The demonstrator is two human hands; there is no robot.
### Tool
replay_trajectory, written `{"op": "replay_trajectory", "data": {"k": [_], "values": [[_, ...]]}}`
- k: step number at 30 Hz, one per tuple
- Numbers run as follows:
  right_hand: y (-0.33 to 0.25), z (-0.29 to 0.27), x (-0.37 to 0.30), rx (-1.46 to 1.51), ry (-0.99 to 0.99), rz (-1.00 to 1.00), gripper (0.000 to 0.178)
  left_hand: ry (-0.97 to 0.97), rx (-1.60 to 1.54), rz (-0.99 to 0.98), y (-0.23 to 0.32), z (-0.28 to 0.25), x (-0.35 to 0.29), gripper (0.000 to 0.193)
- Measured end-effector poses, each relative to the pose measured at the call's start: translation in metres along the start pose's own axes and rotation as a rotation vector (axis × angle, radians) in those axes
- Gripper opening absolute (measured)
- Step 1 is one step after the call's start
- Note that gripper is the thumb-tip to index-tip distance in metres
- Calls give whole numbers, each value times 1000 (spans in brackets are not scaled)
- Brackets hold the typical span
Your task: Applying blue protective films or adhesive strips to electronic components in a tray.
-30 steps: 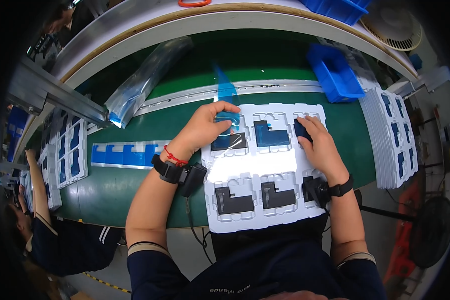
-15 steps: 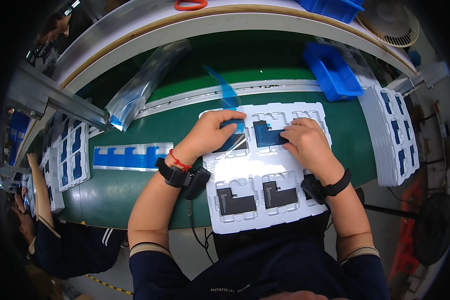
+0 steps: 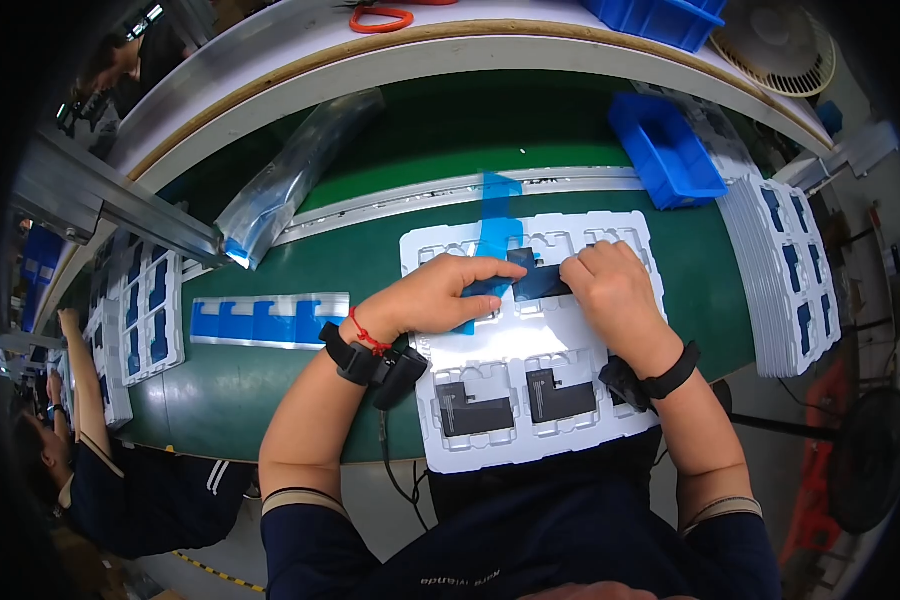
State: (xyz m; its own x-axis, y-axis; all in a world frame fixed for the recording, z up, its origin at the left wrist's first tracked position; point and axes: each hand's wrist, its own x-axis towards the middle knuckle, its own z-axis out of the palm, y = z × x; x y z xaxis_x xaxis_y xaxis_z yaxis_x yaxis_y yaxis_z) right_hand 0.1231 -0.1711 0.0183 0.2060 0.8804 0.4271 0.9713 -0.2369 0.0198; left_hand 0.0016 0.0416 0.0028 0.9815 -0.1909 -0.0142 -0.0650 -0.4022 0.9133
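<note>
A white molded tray (image 3: 490, 355) lies in front of me, with flat black L-shaped batteries (image 3: 562, 395) in its pockets. My left hand (image 3: 445, 293) is over its upper left, thumb and index finger closed on a strip of blue film (image 3: 500, 210). The strip runs from between them past the tray's far edge. Its lower end is partly hidden by the fingers. The left index fingertip reaches an L-shaped battery (image 3: 540, 283) in the far row. At that battery's right end, my right hand (image 3: 615, 295) has its fingers bent and closed; the fingertips are partly hidden.
A sheet with blue film pieces (image 3: 270, 320) lies left of the tray. Clear plastic wrap (image 3: 295, 175) and a blue bin (image 3: 665, 150) lie farther back. Stacked trays (image 3: 785, 275) stand at right. Above is a shelf (image 3: 450, 45) with orange-handled scissors (image 3: 380, 18). A co-worker (image 3: 120, 490) is at left.
My left hand has moved right and slightly down, to the battery. The blue film has shifted right and stands straighter. My right hand has stayed nearly in place, its fingers more curled.
</note>
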Motion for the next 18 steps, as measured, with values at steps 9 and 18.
{"op": "replay_trajectory", "data": {"k": [9, 18], "values": [[-12, 16, 4, 507, 36, 239, 14, 11, 100, 71, -4, -5, -8, 41], [10, 37, -17, 815, -42, 666, 37, 3, 83, 101, -6, 11, -3, 40]]}}
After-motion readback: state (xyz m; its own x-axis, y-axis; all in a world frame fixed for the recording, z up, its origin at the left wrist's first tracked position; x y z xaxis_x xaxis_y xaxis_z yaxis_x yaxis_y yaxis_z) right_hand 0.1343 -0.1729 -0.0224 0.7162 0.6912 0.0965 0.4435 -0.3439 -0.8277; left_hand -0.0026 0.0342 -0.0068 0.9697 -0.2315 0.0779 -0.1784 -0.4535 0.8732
